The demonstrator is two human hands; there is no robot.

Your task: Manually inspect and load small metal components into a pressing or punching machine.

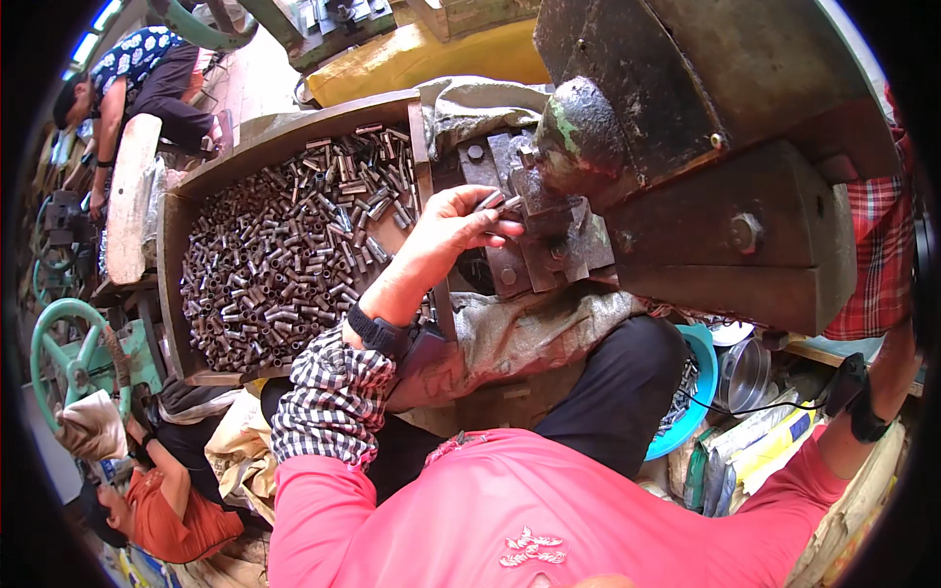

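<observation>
My left hand [461, 223] reaches over the right edge of a wooden tray [171, 284] and is closed on a small metal tube [490, 201] between thumb and fingers. A second short metal piece shows at the fingertips; I cannot make out whether it is separate. Just right of the fingertips is the steel die block [534, 240] of a heavy dark press, below its rounded, worn head [580, 132]. Many short metal tubes [274, 265] fill the tray. My right forearm [887, 377] rises at the far right beside a red plaid cloth [875, 245]; that hand is hidden.
The press's large metal body [725, 225] takes up the upper right. A grey cloth [529, 328] hangs over my knees. A turquoise basin [698, 392] with metal pieces stands lower right, near sacks. Two other people sit at the left, near a green handwheel [80, 343].
</observation>
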